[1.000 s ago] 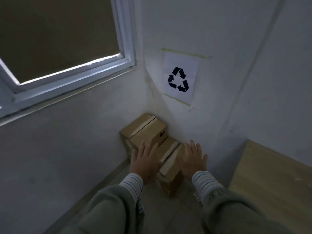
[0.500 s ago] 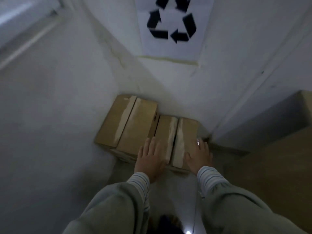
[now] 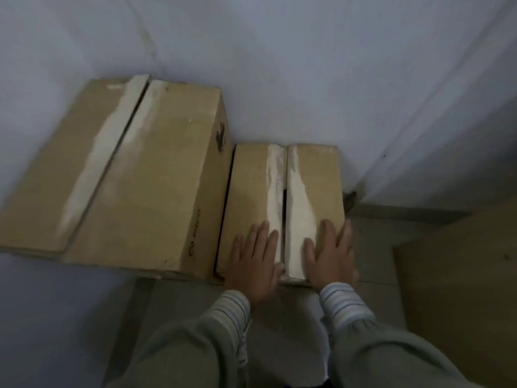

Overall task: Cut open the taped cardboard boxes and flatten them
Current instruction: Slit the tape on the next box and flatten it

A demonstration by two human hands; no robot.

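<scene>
In the corner, both flat hands, left hand (image 3: pixel 253 264) and right hand (image 3: pixel 331 257), press the small box (image 3: pixel 251 191), seemingly lengthwise toward the wall.

Head view, steeply downward, close above floor (image 3: pixel 279 317)

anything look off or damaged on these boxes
The smaller box under both hands has a dark gap along its top seam; the flaps have parted and the pale strip beside it looks torn. The larger box shows a similar open seam.
</scene>
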